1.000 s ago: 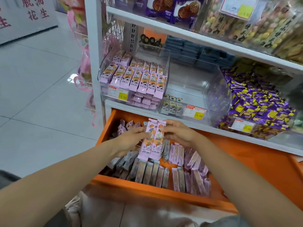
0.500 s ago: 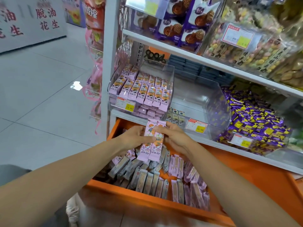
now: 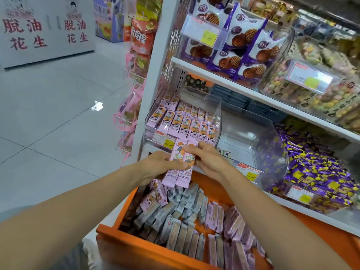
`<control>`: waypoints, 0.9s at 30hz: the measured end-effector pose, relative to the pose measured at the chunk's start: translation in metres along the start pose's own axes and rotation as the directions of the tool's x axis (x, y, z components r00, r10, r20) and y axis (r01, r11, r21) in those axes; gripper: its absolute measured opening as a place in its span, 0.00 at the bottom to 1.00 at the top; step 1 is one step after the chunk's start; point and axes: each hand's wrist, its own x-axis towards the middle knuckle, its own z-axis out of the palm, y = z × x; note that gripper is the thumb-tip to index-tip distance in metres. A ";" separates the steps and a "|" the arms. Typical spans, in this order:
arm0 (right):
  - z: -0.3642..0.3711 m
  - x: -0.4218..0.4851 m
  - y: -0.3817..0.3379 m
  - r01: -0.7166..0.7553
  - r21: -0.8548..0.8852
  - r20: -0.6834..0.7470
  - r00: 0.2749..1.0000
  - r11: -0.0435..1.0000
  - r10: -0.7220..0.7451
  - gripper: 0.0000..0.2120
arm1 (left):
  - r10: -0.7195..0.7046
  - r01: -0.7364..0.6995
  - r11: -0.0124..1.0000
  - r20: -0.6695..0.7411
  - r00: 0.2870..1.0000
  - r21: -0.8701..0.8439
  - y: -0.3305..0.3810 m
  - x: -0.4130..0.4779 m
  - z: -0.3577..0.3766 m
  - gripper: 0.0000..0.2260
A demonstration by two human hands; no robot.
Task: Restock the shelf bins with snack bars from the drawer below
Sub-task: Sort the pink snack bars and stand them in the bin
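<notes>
Two pink snack bars (image 3: pixel 180 162) stand side by side, upright, between my hands. My left hand (image 3: pixel 155 166) grips them from the left and my right hand (image 3: pixel 209 161) pinches them from the right. They hang just below the front of a clear shelf bin (image 3: pixel 153 140) packed with rows of the same pink bars. Below, the open orange drawer (image 3: pixel 136 248) holds several pink and grey bars. To the right, a second clear bin (image 3: pixel 251 139) is nearly bare, with a few small packets at its front.
A third bin (image 3: pixel 319 172) at the right is heaped with purple and yellow sweets. The shelf above carries purple waffle packets (image 3: pixel 235 47) and bagged snacks (image 3: pixel 311 84). Pink bags hang on the shelf's left end (image 3: pixel 128 117). Tiled floor lies to the left.
Both hands have lifted the two pink bars out of the drawer, up to the front of the left bin. The camera has tilted upward.
</notes>
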 end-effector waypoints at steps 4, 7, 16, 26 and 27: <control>0.007 -0.007 0.009 0.097 -0.065 -0.154 0.982 0.993 -0.106 0.32 | -0.043 0.014 0.982 -0.147 0.988 -0.188 0.003 -0.003 0.003 0.12; 0.007 -0.024 0.024 0.178 -0.331 -0.112 0.968 0.927 -0.226 0.24 | -0.104 0.017 0.943 -0.245 0.964 -0.332 0.003 -0.002 0.003 0.08; 0.015 -0.052 0.059 0.275 -0.493 -0.060 0.936 0.826 -0.347 0.29 | -0.214 0.093 0.900 -0.246 0.945 -0.426 0.008 -0.007 0.035 0.14; -0.016 -0.069 0.069 0.308 -0.446 -0.139 0.904 0.840 -0.405 0.26 | -0.252 0.144 0.901 -0.224 0.942 -0.410 0.008 0.008 0.058 0.11; -0.018 -0.071 0.069 0.311 -0.442 -0.136 0.904 0.841 -0.405 0.26 | -0.253 0.139 0.900 -0.236 0.938 -0.412 0.007 0.010 0.059 0.11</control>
